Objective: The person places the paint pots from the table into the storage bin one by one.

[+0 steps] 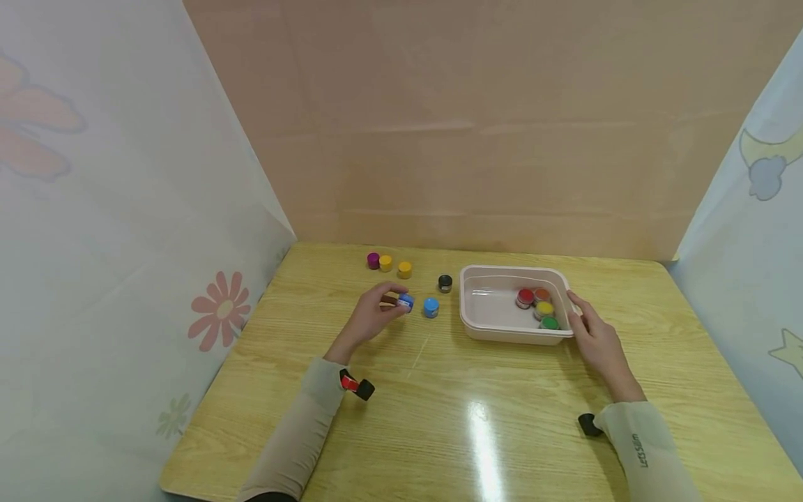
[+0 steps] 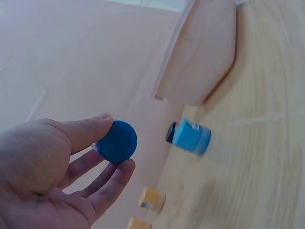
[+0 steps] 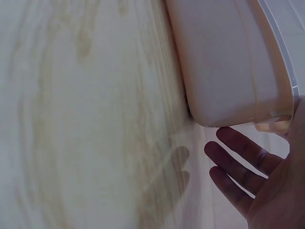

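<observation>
Between thumb and fingertips my left hand point(image 1: 366, 319) pinches a small dark blue paint pot point(image 1: 405, 302), held up off the table. Its round blue lid point(image 2: 117, 142) faces the left wrist camera. Just right of that hand stands a light blue pot point(image 1: 431, 308), with a black pot point(image 1: 445, 283) behind it. My right hand point(image 1: 599, 345) holds the right end of a pale pink plastic box point(image 1: 489, 307) at its rim; in the right wrist view several fingers point(image 3: 238, 164) spread beside the outer wall. Red point(image 1: 525, 298), orange point(image 1: 541, 295), yellow point(image 1: 544, 309) and green point(image 1: 549, 323) pots sit inside the box, toward its right.
Toward the back of the wooden table point(image 1: 401, 432) stand a purple pot point(image 1: 373, 261) and two yellow-orange pots, one beside it point(image 1: 385, 263) and another farther right point(image 1: 404, 270). A brown backdrop point(image 1: 477, 139) rises behind the table, with patterned cloth point(image 1: 125, 244) on the left side.
</observation>
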Tool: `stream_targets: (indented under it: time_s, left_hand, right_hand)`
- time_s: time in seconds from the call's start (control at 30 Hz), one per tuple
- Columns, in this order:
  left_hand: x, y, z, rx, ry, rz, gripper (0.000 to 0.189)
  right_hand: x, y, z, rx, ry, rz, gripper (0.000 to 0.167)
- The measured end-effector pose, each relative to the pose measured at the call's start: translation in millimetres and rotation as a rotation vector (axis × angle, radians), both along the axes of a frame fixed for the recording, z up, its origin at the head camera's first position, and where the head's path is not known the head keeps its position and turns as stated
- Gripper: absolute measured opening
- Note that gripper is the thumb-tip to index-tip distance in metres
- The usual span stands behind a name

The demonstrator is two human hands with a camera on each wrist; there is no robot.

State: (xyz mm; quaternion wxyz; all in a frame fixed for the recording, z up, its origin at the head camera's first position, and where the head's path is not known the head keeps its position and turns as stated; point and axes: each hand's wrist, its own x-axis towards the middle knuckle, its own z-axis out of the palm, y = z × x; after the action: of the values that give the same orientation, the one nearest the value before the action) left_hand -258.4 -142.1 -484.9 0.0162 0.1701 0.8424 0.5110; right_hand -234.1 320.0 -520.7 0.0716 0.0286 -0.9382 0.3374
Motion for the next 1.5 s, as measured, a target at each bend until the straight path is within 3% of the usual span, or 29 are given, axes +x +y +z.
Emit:
stream_targets:
  time_s: [0.4,0.63,0.87,1.17,1.5]
  left_hand:
    - [4.1,17.7,10.6,0.066,-0.011,-0.058,0.041]
    - [-0.3,25.6,17.0,0.048,0.057,-0.050,0.040]
    - [0.2,37.6,18.4,0.100,0.083,-0.076,0.039]
    - [-2.2,70.9,15.2,0.142,0.047,-0.191,0.039]
    - [-13.4,109.7,15.2,0.066,0.042,-0.256,0.039]
  right_hand:
    - [-0.3,2,-1.2,-0.002,-0.002,0.002,0.054]
    - [-1.9,0,0.1,-0.008,0.023,0.007,0.054]
    - [-2.4,-1,-0.1,-0.002,0.041,0.020,0.053]
    - [-1.9,0,1.5,0.010,0.060,0.040,0.052]
    - [-0.2,-3,1.0,0.017,0.030,0.033,0.055]
